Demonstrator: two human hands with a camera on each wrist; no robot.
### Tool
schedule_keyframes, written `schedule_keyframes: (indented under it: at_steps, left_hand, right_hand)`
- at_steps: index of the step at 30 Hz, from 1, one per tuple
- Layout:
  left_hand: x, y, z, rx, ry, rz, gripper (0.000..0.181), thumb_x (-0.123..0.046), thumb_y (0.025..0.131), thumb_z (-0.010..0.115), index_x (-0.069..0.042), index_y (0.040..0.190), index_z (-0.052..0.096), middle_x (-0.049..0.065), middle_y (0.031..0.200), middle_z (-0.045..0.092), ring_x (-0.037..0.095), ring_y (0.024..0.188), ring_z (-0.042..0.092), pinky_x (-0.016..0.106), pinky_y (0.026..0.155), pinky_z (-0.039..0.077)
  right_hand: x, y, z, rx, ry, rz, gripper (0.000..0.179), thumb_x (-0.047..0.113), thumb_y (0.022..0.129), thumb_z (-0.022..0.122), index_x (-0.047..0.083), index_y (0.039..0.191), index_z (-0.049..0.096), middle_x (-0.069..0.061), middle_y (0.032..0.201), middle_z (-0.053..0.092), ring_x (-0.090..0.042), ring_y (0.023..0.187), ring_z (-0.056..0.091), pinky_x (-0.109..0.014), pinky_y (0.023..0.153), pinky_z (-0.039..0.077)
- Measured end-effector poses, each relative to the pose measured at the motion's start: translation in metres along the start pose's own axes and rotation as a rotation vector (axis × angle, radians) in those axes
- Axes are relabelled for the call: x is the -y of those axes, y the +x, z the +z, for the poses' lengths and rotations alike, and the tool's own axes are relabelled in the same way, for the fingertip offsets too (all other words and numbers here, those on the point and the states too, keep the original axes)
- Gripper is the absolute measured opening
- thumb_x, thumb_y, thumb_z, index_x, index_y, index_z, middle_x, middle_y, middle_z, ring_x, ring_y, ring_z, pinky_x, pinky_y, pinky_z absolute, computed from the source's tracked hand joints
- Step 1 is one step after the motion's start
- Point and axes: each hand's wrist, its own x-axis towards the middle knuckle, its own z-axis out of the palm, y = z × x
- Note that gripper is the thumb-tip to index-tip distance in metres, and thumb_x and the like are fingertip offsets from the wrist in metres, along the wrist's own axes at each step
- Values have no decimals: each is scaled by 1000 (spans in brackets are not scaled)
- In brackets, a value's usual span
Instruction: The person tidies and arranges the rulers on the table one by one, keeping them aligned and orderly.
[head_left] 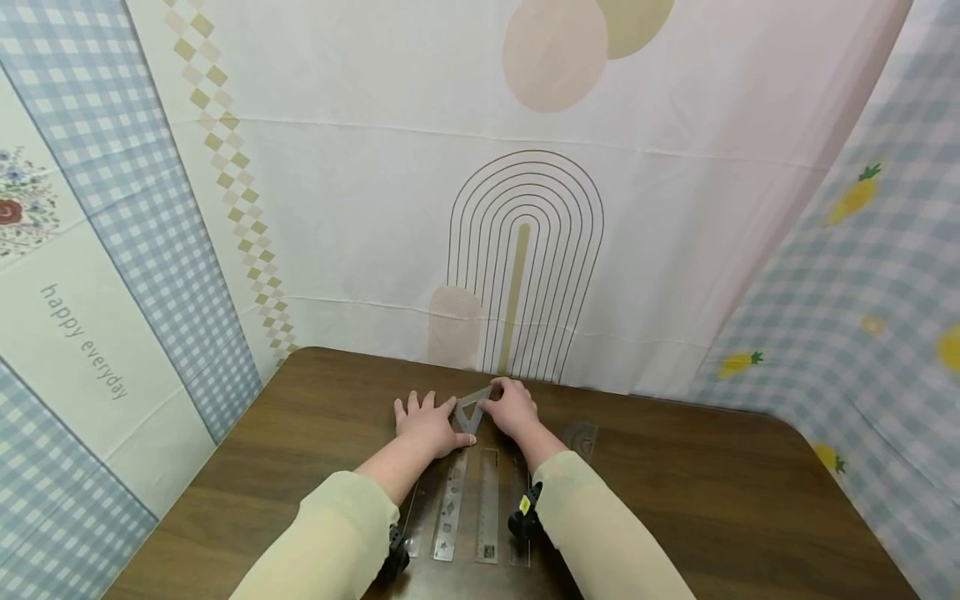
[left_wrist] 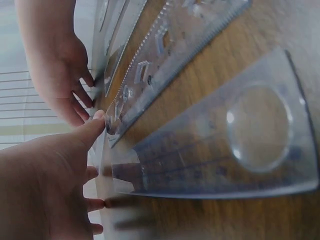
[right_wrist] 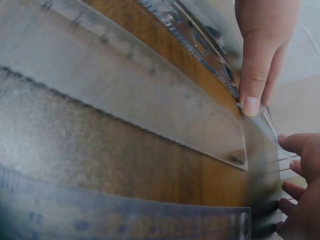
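One clear set square [head_left: 469,426] sits toward the far edge of the bench [head_left: 720,492] in the head view, between both hands. Left hand [head_left: 426,430]: grip apart, fingers spread, thumb and index touching its left side. Right hand [head_left: 513,407]: grip clamped, thumb and fingers pinching its right corner. Flat or tilted, can't tell. Nearer in: stencil ruler [head_left: 446,537], plain ruler [head_left: 488,500] beside it, outer left ruler [head_left: 414,542] partly behind the left sleeve [head_left: 322,533], outer right ruler [head_left: 521,554] partly blocked by a black wrist camera [head_left: 523,522]. Protractor [head_left: 581,437] beyond the right sleeve [head_left: 600,525], partly covered by it. Patterned cloth [head_left: 375,200] behind the bench.

Left wrist view: outer left ruler, round hole at one end, takes the foreground; stencil ruler slants just beside, far end by the left thumb. Set square edge-on, hard to read.

Right wrist view: plain ruler crosses the middle, bluish outer right ruler along the bottom, stencil ruler up top. Set square shows only as a thin strip between hands.
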Motion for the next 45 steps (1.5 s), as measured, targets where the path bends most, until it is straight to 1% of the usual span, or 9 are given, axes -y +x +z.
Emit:
schedule_keyframes:
  at_steps: [8, 14, 19, 21, 26, 29, 33, 38, 45]
  left_hand:
    - [-1, -4, 0, -1, 24, 3, 86, -72, 84, 60, -27, 154, 38, 16, 161, 26, 45, 148, 11, 63, 116, 5]
    - [0, -5, 0, -9, 16, 6, 85, -71, 85, 59, -27, 155, 38, 16, 161, 25, 45, 149, 10, 63, 116, 4]
    - [1, -4, 3, -17, 12, 10, 86, -72, 85, 59, -27, 155, 38, 16, 161, 25, 45, 148, 9, 63, 116, 4]
    - [2, -4, 3, -21, 14, 11, 86, -72, 85, 58, -27, 155, 37, 17, 161, 25, 45, 148, 9, 63, 116, 4]
    - [3, -3, 5, -28, 6, 15, 85, -71, 85, 59, -26, 155, 38, 17, 161, 26, 46, 148, 10, 64, 115, 5]
    - [4, -3, 5, -28, 4, 17, 85, -71, 85, 59, -26, 155, 38, 17, 161, 26, 45, 148, 11, 64, 115, 5]
    - [5, -3, 6, -25, 8, 22, 86, -72, 85, 58, -27, 155, 37, 17, 161, 25, 45, 148, 10, 64, 116, 4]
    - [7, -2, 8, -31, 4, 34, 85, -71, 87, 56, -27, 156, 34, 17, 161, 25, 45, 148, 10, 63, 116, 4]
    - [8, -1, 11, -74, -13, 68, 85, -70, 89, 54, -26, 158, 28, 16, 162, 21, 44, 149, 10, 63, 116, 3]
  right_hand:
    - [0, -3, 1, -53, 120, -2, 41, 24, 94, 69, 8, 131, 60, -16, 130, 54, -33, 120, 54, -50, 97, 45]
    - [5, -4, 0, -89, 169, -5, 38, 21, 94, 70, 8, 128, 62, -14, 124, 57, -31, 114, 57, -49, 93, 47]
    - [6, -3, 1, -94, 215, -4, 36, 19, 95, 68, 8, 128, 62, -9, 112, 62, -26, 101, 60, -43, 85, 49]
    - [6, -3, 2, -88, 239, 0, 36, 19, 96, 67, 8, 129, 61, -7, 105, 64, -23, 93, 61, -39, 79, 50]
    - [5, -4, 4, -52, 405, 21, 36, 14, 98, 63, 7, 132, 58, -8, 94, 69, -22, 76, 66, -33, 64, 53]
    - [6, -5, 4, -40, 516, 47, 35, 11, 99, 60, 6, 134, 56, -12, 92, 69, -22, 71, 67, -31, 60, 56]
    - [7, -6, 4, -56, 593, 75, 35, 9, 99, 60, 5, 134, 58, -15, 91, 70, -20, 68, 68, -30, 59, 57]
    - [7, -5, 7, -90, 660, 93, 37, 6, 98, 61, 4, 134, 59, -14, 87, 69, -14, 61, 65, -27, 58, 57]
    - [6, -5, 7, -124, 794, 137, 37, 6, 98, 60, 3, 135, 59, -15, 85, 69, -14, 60, 65, -30, 61, 58]
